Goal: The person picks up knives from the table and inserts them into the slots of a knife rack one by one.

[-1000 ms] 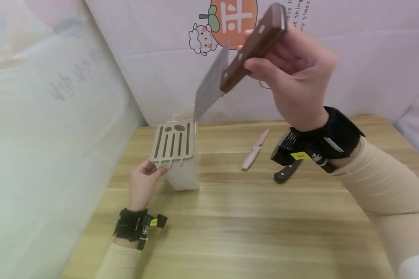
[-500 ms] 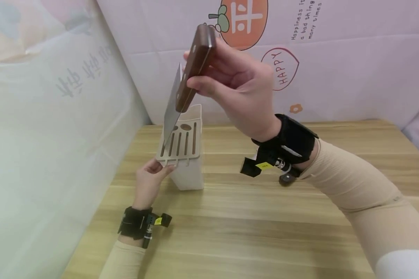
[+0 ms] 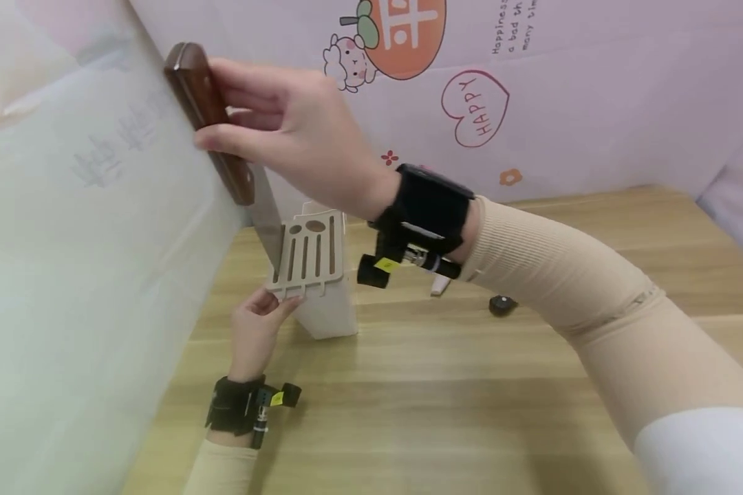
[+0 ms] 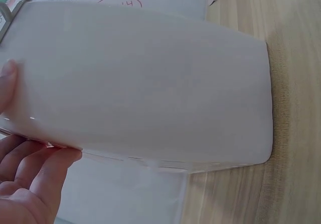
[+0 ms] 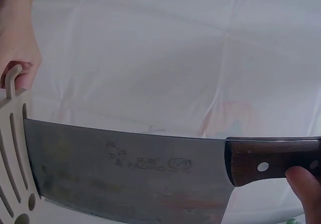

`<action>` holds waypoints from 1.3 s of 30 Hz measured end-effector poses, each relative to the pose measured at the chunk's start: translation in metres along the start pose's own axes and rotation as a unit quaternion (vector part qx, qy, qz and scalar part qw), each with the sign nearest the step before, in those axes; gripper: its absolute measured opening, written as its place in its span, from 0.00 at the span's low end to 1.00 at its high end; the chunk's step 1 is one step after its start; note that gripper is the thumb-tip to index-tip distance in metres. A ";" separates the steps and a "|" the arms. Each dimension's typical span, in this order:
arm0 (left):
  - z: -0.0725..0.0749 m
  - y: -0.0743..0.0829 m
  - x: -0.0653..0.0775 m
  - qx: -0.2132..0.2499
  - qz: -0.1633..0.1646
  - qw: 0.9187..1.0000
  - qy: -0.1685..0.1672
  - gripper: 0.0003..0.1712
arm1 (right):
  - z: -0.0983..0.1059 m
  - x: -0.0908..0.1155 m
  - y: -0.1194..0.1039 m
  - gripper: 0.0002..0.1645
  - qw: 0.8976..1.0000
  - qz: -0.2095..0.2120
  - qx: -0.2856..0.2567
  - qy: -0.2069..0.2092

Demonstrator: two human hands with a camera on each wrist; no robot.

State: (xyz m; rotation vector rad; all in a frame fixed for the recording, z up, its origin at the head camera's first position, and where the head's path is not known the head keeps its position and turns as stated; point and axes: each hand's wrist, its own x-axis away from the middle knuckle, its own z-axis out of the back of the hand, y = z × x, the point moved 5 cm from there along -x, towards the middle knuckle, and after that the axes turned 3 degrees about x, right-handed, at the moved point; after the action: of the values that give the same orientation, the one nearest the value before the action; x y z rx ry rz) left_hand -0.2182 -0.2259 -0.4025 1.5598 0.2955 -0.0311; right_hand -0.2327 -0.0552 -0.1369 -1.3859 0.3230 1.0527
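A cleaver with a brown riveted wooden handle (image 3: pixel 219 130) is gripped by my right hand (image 3: pixel 309 130), handle up. Its broad grey blade (image 5: pixel 130 169) points down, the end right at the leftmost long slot of a knife holder (image 3: pixel 328 313). That holder has a pale body and a beige slotted lid (image 3: pixel 308 275) with two round holes. My left hand (image 3: pixel 256 333) holds the holder near its top front corner. In the left wrist view, the thumb lies on one face of the pale body (image 4: pixel 150 83) and the fingers on its side.
On the wooden table (image 3: pixel 378 412), a pale knife handle (image 3: pixel 439 284) and a dark handle end (image 3: pixel 503 305) show below my right forearm, which hides the rest of them. A whitish sheet (image 3: pixel 99 275) rises close on the left; a printed sheet (image 3: pixel 569 103) stands behind.
My right hand has carried the cleaver leftward from above the table, over the knife holder, bringing the blade's end down to the leftmost slot. My left hand stays on the holder.
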 end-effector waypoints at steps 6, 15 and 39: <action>0.000 0.001 0.001 -0.048 -0.002 0.999 0.014 0.17 | -0.021 0.010 0.032 0.35 0.996 -0.063 0.042 -0.047; -0.002 0.007 0.004 -0.091 -0.021 0.996 0.014 0.12 | -0.045 0.042 0.087 0.34 0.975 -0.158 0.106 -0.116; 0.000 0.001 0.009 -0.038 -0.001 0.999 0.017 0.22 | 0.001 0.103 0.117 0.40 0.903 -0.128 0.331 -0.244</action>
State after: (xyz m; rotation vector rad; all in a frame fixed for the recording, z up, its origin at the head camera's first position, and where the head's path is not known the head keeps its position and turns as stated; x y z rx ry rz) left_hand -0.2096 -0.2243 -0.4030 1.4855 0.3218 0.0048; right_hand -0.2662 -0.0303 -0.2873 -0.5094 0.1004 0.9118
